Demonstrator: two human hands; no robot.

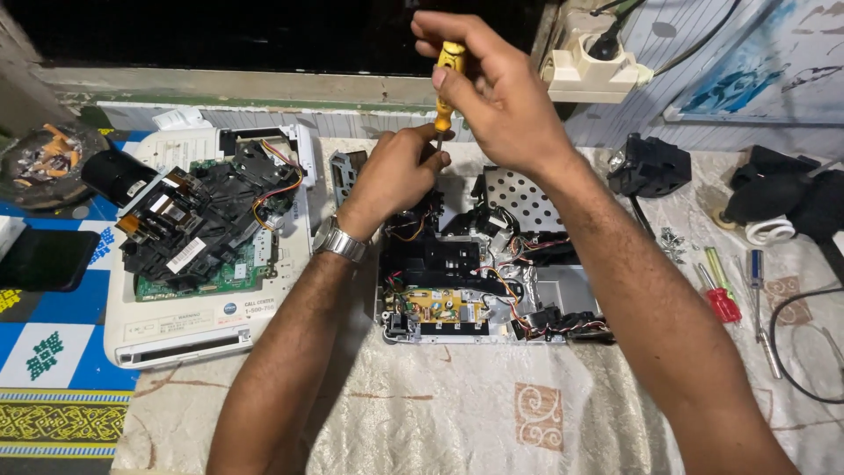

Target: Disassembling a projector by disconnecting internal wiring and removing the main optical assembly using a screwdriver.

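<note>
A white cover with a lens block [198, 233] lies at the left beside a dark phone [44, 259]. Spare screwdrivers [725, 295] rest at the right, below a beige power strip [591, 66].

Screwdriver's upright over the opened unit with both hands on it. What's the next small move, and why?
Probably turn the yellow-handled screwdriver in place, keeping it vertical. The right hand grips its handle from above, and the left hand pinches the shaft low down over the back edge of the opened device, so the tip looks seated, though the screw itself is hidden.

table [440, 413] (cream cloth) | opened device [475, 290] | white casing [176, 325] | screwdrivers [730, 295]
</note>
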